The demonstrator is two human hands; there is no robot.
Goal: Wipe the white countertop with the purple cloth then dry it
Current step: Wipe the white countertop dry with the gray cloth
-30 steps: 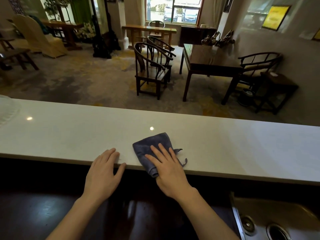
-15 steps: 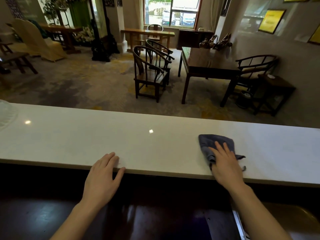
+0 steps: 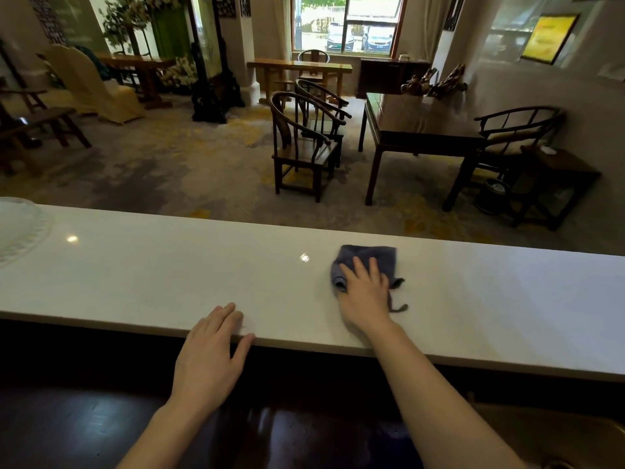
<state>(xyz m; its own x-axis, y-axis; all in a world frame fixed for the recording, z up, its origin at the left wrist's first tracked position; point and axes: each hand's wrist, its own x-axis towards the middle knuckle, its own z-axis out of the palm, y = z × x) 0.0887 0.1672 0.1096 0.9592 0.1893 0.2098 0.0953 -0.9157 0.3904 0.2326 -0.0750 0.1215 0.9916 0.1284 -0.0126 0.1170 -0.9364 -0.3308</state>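
Note:
A long white countertop (image 3: 152, 275) runs across the view in front of me. A dark purple-grey cloth (image 3: 368, 257) lies crumpled on it, right of centre and nearer the far edge. My right hand (image 3: 367, 296) presses flat on the cloth's near part with its fingers spread over it; a loose corner and a strap stick out to the hand's right. My left hand (image 3: 209, 353) rests palm down on the counter's near edge, fingers apart, holding nothing.
A clear glass dish (image 3: 17, 228) sits at the counter's far left end. Below the near edge is a dark glossy lower surface (image 3: 67, 428). Beyond the counter is a carpeted room with wooden chairs (image 3: 304, 147) and a dark table (image 3: 422, 126).
My right hand swept the cloth to the right along the counter, then back partway left and further from the near edge. My left hand stayed on the edge.

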